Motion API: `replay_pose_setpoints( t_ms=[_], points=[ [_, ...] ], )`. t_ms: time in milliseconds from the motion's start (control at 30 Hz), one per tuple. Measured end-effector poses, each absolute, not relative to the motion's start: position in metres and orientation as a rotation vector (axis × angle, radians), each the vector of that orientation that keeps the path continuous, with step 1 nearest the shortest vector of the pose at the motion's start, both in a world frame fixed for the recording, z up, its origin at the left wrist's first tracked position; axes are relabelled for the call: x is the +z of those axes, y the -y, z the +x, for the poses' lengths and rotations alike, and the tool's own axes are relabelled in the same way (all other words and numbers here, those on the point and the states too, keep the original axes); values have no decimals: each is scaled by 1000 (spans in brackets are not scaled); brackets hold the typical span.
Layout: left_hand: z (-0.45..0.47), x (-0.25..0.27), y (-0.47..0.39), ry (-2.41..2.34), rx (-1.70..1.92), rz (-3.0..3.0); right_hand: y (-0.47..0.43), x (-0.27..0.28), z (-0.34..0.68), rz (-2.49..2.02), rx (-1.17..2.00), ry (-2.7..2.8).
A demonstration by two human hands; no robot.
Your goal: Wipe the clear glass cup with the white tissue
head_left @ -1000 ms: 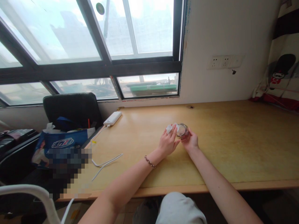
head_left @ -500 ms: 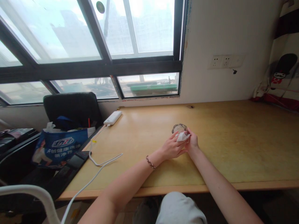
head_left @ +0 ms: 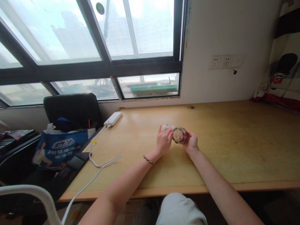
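Note:
A small round glass dish (head_left: 179, 135) with a thick, dark-looking rim is held up over the wooden table (head_left: 239, 147), its round opening tilted toward me. My right hand (head_left: 191, 142) grips it from the right side, and fingers show through the glass. Just left of the dish is my left hand (head_left: 163, 139), with a crumpled white tissue (head_left: 167, 127) held at its fingers. The left fingertips come close to the dish's left edge; whether they touch it I cannot tell. A braided bracelet (head_left: 148, 160) is on the left wrist.
A white power bank (head_left: 113, 119) lies at the table's left edge, with a white cable (head_left: 103, 164) running from it toward me. Beyond that edge stand a black chair (head_left: 72, 106) and a blue shopping bag (head_left: 62, 147). Wall sockets (head_left: 221, 62) are behind the table.
My left hand has moved left with the tissue, away from my right hand. The glass dish, partly covered before, now shows more fully, lower and tilted in my right hand.

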State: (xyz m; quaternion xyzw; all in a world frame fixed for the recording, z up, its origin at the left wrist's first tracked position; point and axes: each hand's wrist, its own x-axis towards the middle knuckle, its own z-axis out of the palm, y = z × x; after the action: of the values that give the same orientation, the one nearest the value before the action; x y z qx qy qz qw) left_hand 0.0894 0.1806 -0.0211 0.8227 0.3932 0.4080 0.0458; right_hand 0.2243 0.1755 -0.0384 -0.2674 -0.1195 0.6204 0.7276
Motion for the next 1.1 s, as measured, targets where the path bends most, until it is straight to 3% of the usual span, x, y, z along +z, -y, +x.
replay_pose_setpoints(
  t_ms=[367,833,1100],
  points=[
    [96,-40,-185,-1034,1151,2289,-182,-34,235,-532,1242,228],
    [101,-25,-164,-762,856,3065,-178,-36,229,-577,1341,319],
    [100,-21,-159,-891,1051,2970,-168,-37,221,-859,935,623]
  ],
)
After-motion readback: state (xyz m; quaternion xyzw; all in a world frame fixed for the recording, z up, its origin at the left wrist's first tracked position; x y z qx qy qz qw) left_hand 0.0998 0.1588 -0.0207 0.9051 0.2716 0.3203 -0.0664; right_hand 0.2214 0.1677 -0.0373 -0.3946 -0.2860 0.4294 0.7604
